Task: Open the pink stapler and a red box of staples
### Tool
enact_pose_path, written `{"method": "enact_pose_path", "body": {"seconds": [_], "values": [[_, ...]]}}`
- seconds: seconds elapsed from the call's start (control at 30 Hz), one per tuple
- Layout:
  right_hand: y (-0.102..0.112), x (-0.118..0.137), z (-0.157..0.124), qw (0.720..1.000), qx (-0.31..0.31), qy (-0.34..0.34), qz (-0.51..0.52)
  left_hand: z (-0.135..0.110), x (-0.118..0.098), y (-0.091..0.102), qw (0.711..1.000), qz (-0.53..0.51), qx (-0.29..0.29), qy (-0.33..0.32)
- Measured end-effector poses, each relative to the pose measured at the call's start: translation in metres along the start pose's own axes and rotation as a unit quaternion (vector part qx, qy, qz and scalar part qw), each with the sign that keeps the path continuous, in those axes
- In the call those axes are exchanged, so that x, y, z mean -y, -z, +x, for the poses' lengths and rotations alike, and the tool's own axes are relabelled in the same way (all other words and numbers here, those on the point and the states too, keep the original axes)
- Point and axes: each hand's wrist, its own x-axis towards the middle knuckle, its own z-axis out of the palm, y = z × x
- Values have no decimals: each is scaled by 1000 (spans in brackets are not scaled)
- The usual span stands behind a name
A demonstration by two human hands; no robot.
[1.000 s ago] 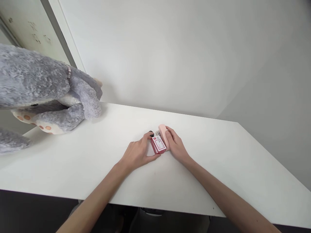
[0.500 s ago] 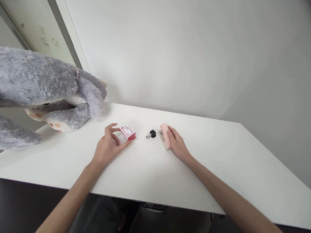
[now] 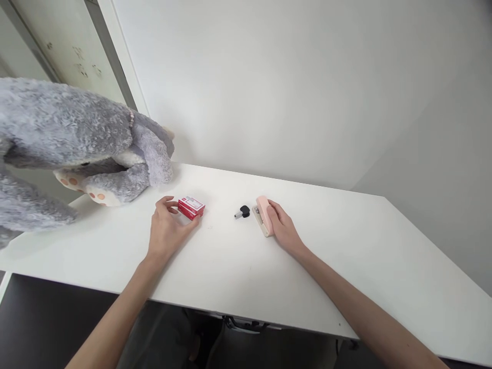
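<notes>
Wide white table (image 3: 346,266) here, with plenty of bare surface to the right and toward the near edge, and the wall running along the far edge. At the far left corner a big grey plush toy (image 3: 77,143) sprawls over the table's edge, its paw close to the action. The left hand (image 3: 167,230) sits near that paw, fingers curled in a loose grip around a small red box (image 3: 191,207), thumb and fingertips touching its left side while the box lies flat on the table. Over to the right, well apart from the box, the right hand (image 3: 282,228) rests on a pink stapler (image 3: 263,215), fingers draped over its top and right side, a closed hold pressing it to the table. Between box and stapler, just beside the stapler, lies a small black piece (image 3: 243,211) with a silvery tip, touched by neither hand.
</notes>
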Motion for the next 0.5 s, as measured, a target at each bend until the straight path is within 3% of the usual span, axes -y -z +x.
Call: {"method": "enact_pose_path", "body": {"seconds": [0.5], "values": [[0, 1, 0, 1000, -4, -1, -1, -1, 2, -2, 999, 35, -7, -14]]}}
